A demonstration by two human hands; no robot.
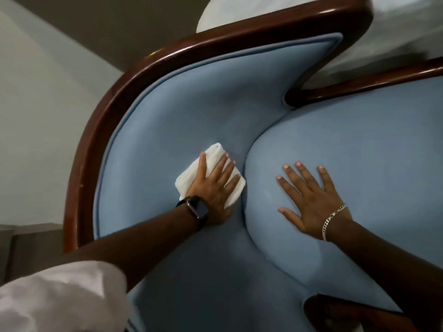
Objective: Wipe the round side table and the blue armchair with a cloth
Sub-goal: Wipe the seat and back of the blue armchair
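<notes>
White sleeve point(55, 295) fills the lower left corner, nearest the lens. Left hand point(213, 188), with a dark watch point(195, 208) at the wrist, lies flat with fingers spread, pressing a folded white cloth point(191, 178) against the blue armchair point(182, 97) backrest, just beside the seam with the seat cushion point(359, 152). Right hand point(311, 200), wearing a chain bracelet point(332, 220), rests open and empty, palm down on that cushion. Dark wood frame point(100, 111) curves around the upholstery.

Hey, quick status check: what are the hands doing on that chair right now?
Left hand flat on the white cloth, pressing it against the blue armchair backrest. Right hand spread open on the seat cushion, holding nothing. Nothing in the way.
</notes>
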